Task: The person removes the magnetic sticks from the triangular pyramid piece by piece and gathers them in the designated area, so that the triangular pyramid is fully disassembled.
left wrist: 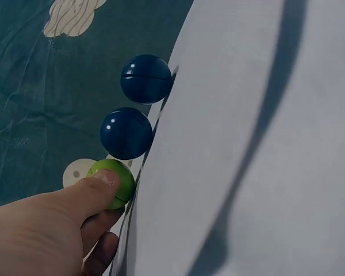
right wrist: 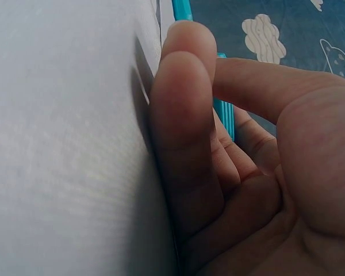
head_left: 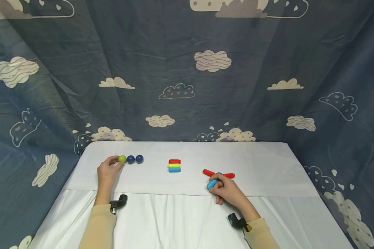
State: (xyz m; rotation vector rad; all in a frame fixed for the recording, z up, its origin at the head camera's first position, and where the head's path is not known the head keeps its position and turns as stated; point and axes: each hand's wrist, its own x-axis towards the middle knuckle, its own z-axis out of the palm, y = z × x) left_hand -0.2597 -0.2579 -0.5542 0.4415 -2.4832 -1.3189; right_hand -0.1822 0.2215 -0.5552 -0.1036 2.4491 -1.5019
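Note:
My left hand [head_left: 107, 174] pinches a green ball [left wrist: 122, 183] between thumb and fingers at the left of the table. Beside it, two dark blue balls [head_left: 130, 159] continue the row to the right. Toward the right side, my right hand [head_left: 229, 190] grips a short blue stick [head_left: 212, 183] by its far end. Just beyond those fingers, two red sticks [head_left: 208, 172] slant outward, and a dark bit of something round shows between them, mostly hidden by the hand. In the right wrist view the fingers cover most of the blue stick [right wrist: 227, 121].
Midway between the hands lie a red stick [head_left: 175, 161], a yellow-green stick [head_left: 174, 165] and a blue stick [head_left: 174, 169], stacked in parallel. They rest on a white-covered table [head_left: 156, 183]. A dark cloud-patterned cloth [head_left: 174, 69] hangs behind and at both sides.

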